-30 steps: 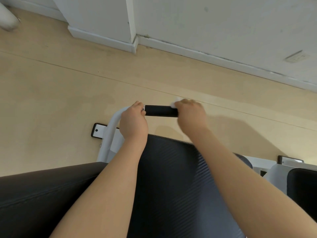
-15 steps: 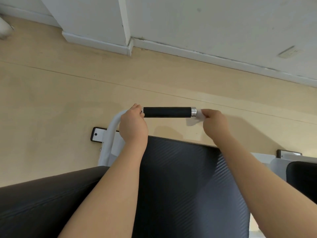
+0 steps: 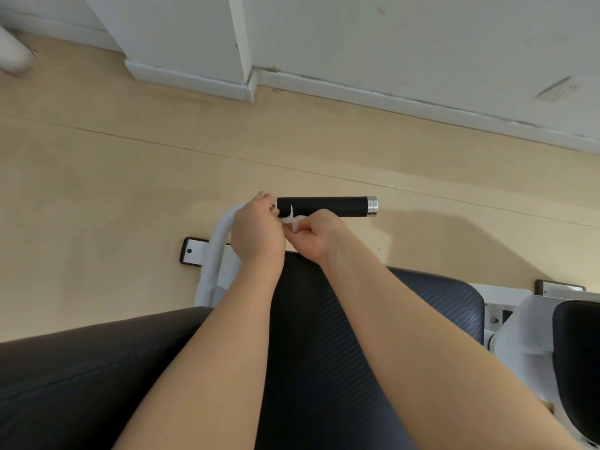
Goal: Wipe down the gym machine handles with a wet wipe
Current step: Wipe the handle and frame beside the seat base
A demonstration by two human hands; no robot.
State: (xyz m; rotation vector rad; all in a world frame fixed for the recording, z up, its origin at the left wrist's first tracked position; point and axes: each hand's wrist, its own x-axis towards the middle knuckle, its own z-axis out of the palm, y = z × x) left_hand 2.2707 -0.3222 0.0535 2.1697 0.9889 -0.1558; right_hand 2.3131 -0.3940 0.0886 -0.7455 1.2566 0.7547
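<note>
The left hand [image 3: 256, 232] grips the bar [image 3: 220, 241] beside the handle [image 3: 324, 206] while the right hand [image 3: 313, 237] pinches the wipe [image 3: 292, 219]; wrapping it fully round the grip would clean best.

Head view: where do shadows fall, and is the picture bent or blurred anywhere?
Head view: a soft shadow lies on the floor right of the handle; the baseboard runs slanted, a wide-angle effect; a glint shows on the handle's metal end cap; the wet wipe between both hands looks slightly soft.
</note>
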